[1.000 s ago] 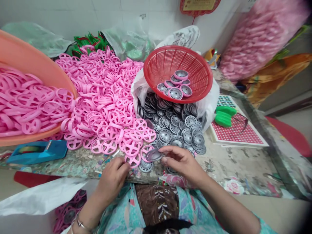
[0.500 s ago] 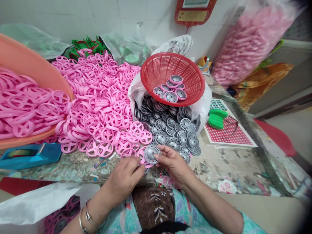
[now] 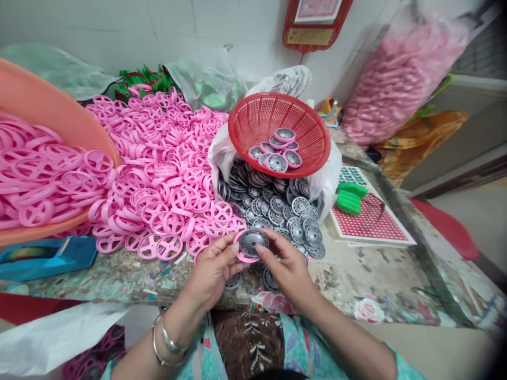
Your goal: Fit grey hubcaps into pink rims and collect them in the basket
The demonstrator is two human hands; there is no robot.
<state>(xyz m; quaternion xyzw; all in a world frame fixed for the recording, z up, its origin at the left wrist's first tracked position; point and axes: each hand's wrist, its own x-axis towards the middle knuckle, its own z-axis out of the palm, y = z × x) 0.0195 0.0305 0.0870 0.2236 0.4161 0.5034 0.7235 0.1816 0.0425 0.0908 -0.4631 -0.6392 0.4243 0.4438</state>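
Between my hands, over the table's front edge, a grey disc [image 3: 250, 240] lies against a pink spoked ring [image 3: 244, 257]. My left hand [image 3: 214, 266] pinches the pink ring at its left side. My right hand [image 3: 287, 266] grips the grey disc from the right, thumb on its face. Whether the disc sits fully inside the ring I cannot tell. Just beyond my hands is a heap of grey discs [image 3: 297, 221] spilling from a white bag [image 3: 330, 184]. A pile of pink spoked rings [image 3: 170, 200] spreads to the left.
A red basket [image 3: 241, 119] with several joined pink-and-grey wheels [image 3: 276, 162] rests on the bag. An orange tub [image 3: 71, 124] of pink rings tilts at left, above a blue tape dispenser [image 3: 75, 258]. A green object [image 3: 350, 198] lies on printed sheets [image 3: 370, 221] at right.
My right hand has brought the grey disc over the pink ring, and the two now overlap more squarely. My left hand has turned and moved up slightly. The view has shifted a little.
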